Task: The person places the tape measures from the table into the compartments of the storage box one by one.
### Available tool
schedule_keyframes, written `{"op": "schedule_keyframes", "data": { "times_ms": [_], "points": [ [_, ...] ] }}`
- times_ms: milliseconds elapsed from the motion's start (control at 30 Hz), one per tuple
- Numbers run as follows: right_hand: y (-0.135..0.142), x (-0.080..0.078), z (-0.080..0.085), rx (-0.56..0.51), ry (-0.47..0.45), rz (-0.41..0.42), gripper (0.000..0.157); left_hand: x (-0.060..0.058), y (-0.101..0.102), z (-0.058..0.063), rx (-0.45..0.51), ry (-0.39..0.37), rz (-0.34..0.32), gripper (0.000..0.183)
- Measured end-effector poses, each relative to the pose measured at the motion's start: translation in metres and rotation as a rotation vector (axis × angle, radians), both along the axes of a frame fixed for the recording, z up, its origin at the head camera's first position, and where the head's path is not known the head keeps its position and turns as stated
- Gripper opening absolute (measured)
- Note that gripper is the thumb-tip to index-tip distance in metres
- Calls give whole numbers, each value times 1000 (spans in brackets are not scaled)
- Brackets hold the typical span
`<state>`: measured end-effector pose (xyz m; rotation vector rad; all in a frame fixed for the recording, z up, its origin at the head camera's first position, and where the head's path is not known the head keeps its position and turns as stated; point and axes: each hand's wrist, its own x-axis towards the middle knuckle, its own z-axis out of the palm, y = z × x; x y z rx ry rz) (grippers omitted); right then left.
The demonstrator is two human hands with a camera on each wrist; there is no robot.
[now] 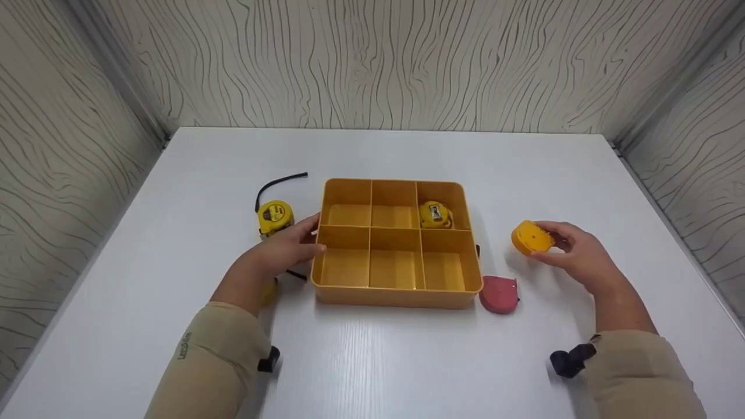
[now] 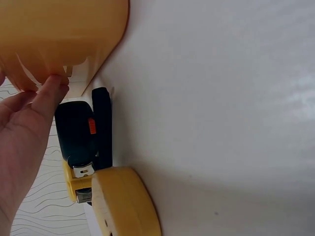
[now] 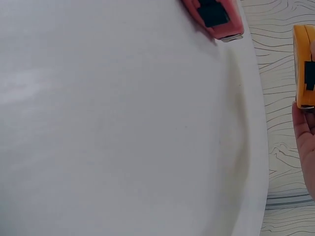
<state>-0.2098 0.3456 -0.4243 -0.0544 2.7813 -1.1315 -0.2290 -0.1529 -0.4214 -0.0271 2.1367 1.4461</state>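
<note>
A yellow-orange compartment box (image 1: pixel 396 297) stands in the middle of the table in the head view. My left hand (image 1: pixel 285 250) holds its left wall, thumb at the rim and fingers against the outer side (image 2: pixel 49 93). Off to the right, my right hand (image 1: pixel 573 256) pinches an orange tape measure (image 1: pixel 531 238) between thumb and fingers. The right wrist view catches that tape measure (image 3: pixel 305 69) at its right edge. One yellow tape measure (image 1: pixel 435 215) sits in the box's back right compartment.
A red tape measure (image 1: pixel 499 294) lies by the box's front right corner. Left of the box is a yellow tape measure (image 1: pixel 275 215) with a black strap (image 1: pixel 279 181). Another yellow one (image 1: pixel 269 292) is partly hidden by my left forearm. Patterned panels (image 1: pixel 372 64) enclose the table.
</note>
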Motion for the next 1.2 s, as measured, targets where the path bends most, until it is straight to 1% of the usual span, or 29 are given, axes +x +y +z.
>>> {"op": "schedule_keyframes", "data": {
  "times_ms": [267,567,700,833,1067,1200],
  "points": [
    [-2,-1,12,10,17,18,77,1,0,1,-8,2,-2,69],
    [-14,-5,24,-4,93,105,68,2,0,3,-2,-9,13,69],
    [-22,-7,32,8,78,135,68,2,1,2,-10,-16,22,69],
    [-29,-8,38,21,76,166,67,2,1,2,-15,-16,15,69],
    [-40,-8,43,-17,148,270,59,2,1,4,-29,-13,7,69],
    [-49,-8,49,-39,170,337,56,2,0,3,-29,-12,-4,70]
  ]
}}
